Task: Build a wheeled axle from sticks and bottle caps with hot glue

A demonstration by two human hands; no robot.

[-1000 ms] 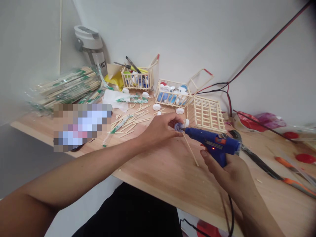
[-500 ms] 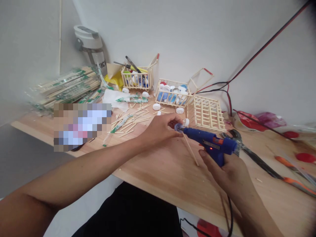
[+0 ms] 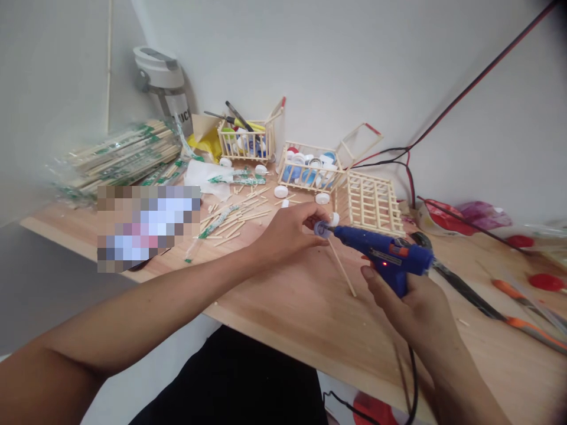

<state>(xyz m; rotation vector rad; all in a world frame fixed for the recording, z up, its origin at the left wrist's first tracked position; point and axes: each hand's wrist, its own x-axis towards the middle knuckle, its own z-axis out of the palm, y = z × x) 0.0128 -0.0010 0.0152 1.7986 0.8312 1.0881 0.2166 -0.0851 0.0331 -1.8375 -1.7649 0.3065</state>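
Note:
My right hand (image 3: 414, 307) grips a blue hot glue gun (image 3: 384, 255) whose red light is on. Its nozzle points left and touches a small bottle cap (image 3: 321, 229). My left hand (image 3: 287, 231) pinches that cap in its fingertips, just above the wooden table (image 3: 310, 307). A thin wooden stick (image 3: 342, 268) runs down and right from the cap toward the table. A white cap (image 3: 334, 219) lies right behind the nozzle.
A stick-built grid cage (image 3: 371, 203) stands just behind the hands. Two stick carts hold caps (image 3: 310, 166) and tools (image 3: 245, 141). Loose sticks (image 3: 234, 215) lie left of the hands, wrapped chopstick bundles (image 3: 119, 156) at far left. Pliers (image 3: 447, 277) and an orange-handled tool (image 3: 527, 313) lie right.
The glue gun has shifted slightly right and up with my right hand; its nozzle stays at the cap. My left hand has barely moved.

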